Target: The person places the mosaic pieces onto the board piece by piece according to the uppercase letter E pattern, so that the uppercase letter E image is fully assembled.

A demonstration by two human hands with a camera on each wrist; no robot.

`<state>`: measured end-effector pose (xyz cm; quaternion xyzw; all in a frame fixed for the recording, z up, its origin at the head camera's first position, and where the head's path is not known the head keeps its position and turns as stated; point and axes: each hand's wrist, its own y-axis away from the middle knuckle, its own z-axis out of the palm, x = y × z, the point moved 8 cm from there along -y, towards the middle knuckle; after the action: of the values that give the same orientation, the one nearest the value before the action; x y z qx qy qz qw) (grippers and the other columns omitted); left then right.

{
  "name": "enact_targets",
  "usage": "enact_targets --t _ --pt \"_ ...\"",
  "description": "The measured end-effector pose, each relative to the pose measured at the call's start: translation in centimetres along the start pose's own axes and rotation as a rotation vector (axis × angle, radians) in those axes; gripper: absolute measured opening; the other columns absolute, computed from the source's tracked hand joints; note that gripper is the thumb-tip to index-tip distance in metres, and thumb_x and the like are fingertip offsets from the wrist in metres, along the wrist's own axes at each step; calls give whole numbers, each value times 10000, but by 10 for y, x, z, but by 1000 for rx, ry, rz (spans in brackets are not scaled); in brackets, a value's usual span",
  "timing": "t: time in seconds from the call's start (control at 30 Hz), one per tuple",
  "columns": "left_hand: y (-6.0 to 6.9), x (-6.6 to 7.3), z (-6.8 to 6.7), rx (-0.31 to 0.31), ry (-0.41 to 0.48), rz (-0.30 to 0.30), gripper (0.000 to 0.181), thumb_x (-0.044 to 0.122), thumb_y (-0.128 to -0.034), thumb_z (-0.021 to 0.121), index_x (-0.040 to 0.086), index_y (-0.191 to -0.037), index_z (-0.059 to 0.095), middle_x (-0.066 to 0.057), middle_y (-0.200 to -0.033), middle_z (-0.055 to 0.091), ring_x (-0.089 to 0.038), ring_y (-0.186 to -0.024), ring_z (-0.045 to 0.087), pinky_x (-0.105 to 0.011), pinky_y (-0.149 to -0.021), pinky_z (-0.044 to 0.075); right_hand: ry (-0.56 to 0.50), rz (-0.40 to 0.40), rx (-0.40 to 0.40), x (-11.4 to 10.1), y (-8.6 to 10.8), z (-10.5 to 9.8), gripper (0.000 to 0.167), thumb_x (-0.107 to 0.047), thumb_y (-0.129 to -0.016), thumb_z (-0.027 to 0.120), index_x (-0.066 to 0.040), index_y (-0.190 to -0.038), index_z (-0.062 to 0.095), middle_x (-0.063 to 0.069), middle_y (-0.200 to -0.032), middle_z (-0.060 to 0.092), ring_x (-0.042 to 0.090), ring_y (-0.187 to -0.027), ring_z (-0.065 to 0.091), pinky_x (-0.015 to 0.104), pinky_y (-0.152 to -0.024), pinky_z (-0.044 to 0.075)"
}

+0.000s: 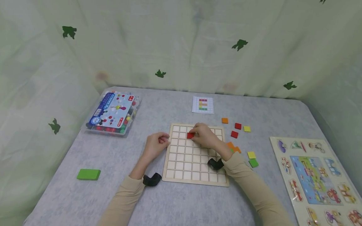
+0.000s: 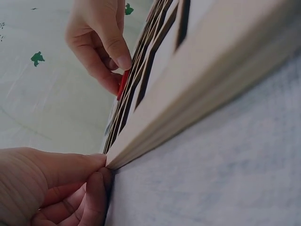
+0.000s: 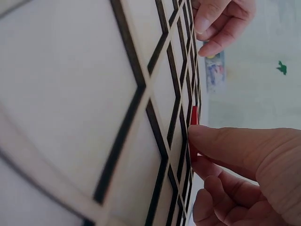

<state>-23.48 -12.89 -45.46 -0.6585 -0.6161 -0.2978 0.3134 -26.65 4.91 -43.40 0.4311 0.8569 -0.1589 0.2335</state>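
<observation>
A wooden grid board [image 1: 195,183] with rows of pale square cells lies flat on the table. Between thumb and fingertips my right hand [image 1: 205,137] pinches a red square tile [image 1: 189,136] over the upper middle cells. The right wrist view shows this tile [image 3: 194,114] on edge, close to the grid; whether it touches the bottom of a cell I cannot tell. At the board's left edge is my left hand [image 1: 154,146], its thumb and curled index finger gripping the rim, as the left wrist view shows on the wooden border [image 2: 141,134].
Right of the board lie loose red [image 1: 238,126], orange [image 1: 224,120], yellow [image 1: 251,155] and green tiles [image 1: 253,163]. Behind it sits a pattern card [image 1: 203,105]. A plastic box [image 1: 111,113] and green block [image 1: 88,174] stand left; a picture puzzle [image 1: 282,175] lies right.
</observation>
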Motion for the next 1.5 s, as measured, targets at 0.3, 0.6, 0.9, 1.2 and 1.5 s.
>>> enact_targets --t 0.3,0.6,0.9,1.2,1.5 --pt "-3 -5 3 -1 15 -7 207 47 -789 674 2 -991 683 -109 -794 665 -97 -658 562 -177 -612 446 -22 31 11 1 3 -4 274 -91 -833 677 10 -1087 685 129 -983 643 212 -873 566 299 -741 476" --pt "-2 -5 1 25 33 9 199 28 -781 678 -10 -976 683 -120 -782 660 -87 -648 545 -159 -596 437 1 88 104 23 26 -33 288 -70 -834 672 18 -1108 670 163 -1021 637 232 -828 564 301 -685 480" --pt "-1 -8 2 14 48 2 196 44 -793 681 1 -985 683 -127 -805 664 -98 -663 557 -166 -609 447 25 133 245 55 56 -65 231 -28 -816 669 39 -1036 695 179 -956 666 183 -682 478 261 -614 401" --pt "-3 -9 3 24 41 15 189 32 -788 682 -5 -973 684 -130 -796 666 -89 -653 557 -158 -605 446 106 212 311 81 85 -82 228 -31 -807 680 49 -1019 699 167 -870 634 156 -618 423 244 -582 348" --pt "-2 -9 4 25 60 15 184 23 -788 678 -12 -968 681 -136 -798 662 -98 -654 550 -154 -600 440 98 344 272 98 99 -83 257 -38 -807 686 62 -1044 686 176 -887 625 205 -693 467 244 -597 376"
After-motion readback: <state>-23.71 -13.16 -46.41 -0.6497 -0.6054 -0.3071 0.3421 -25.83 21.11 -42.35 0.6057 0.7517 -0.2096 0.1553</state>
